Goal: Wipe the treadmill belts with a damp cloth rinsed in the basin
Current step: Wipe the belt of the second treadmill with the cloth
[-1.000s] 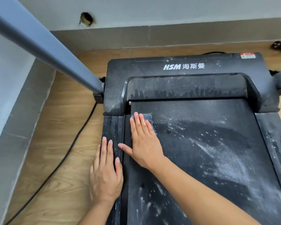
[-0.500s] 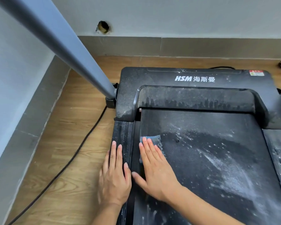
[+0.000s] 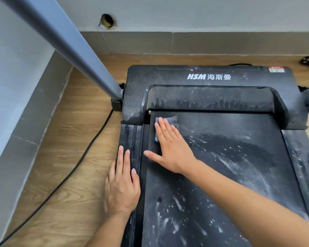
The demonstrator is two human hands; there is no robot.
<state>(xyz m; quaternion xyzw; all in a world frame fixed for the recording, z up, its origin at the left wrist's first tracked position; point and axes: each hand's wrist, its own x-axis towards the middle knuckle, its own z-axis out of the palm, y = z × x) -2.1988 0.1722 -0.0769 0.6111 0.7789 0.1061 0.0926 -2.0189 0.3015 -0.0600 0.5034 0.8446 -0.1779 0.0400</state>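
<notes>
Cloth (image 3: 173,120) has slid forward into the belt's (image 3: 221,184) front-left corner under the flat right hand (image 3: 171,150). Dust (image 3: 230,157) lies rightward; the left hand (image 3: 121,186) rests flat on the rail (image 3: 130,136).

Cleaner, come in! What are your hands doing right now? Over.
Right hand pressing cloth flat, far left corner of belt. Left hand flat on side rail. White dust on belt; nothing blocking.

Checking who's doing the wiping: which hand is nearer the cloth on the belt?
Right. The right hand presses flat on the cloth; the left hand rests on the side rail, apart from it, nearer the person.
</notes>
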